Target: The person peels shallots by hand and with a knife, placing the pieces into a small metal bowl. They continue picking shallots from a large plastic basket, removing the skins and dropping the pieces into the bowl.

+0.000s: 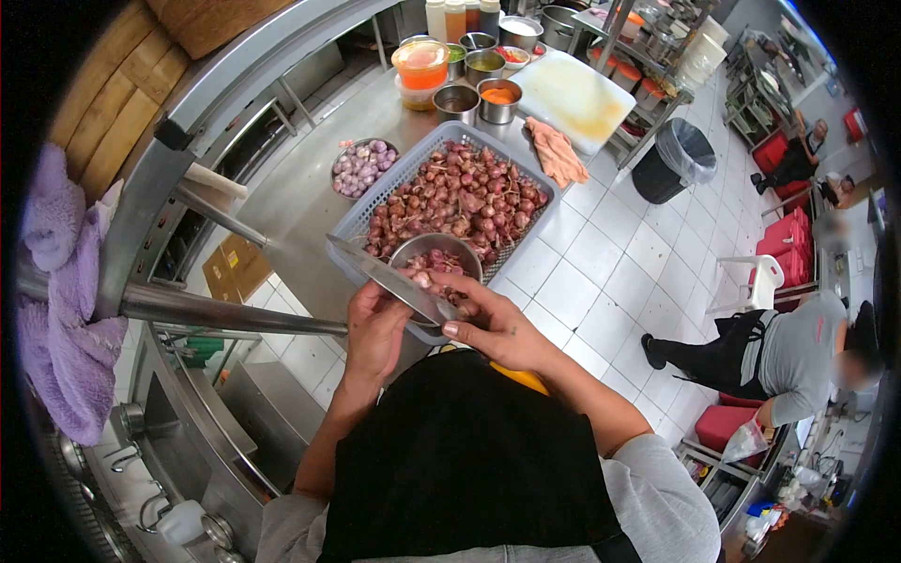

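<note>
My right hand [497, 324] is wrapped around a knife with a yellow handle [522, 377]. Its wide blade [389, 280] slants up to the left, across the front of a metal bowl [466, 251]. Close against the blade's other side is my left hand [377, 328], its fingers bent; whatever they grip is hidden. Shallot pieces and skins [437, 266] lie inside the bowl, beneath my right fingertips. The bowl rests in the near end of a grey plastic basket [349, 246], which is heaped with unpeeled red shallots [460, 192].
Peeled shallots fill a bowl [364, 169] left of the basket. Behind stand sauce tubs [419, 66], metal pots [457, 103] and a white cutting board [577, 98]. An orange cloth [556, 152] lies at right. A bin [671, 159] and a person [788, 347] are farther right.
</note>
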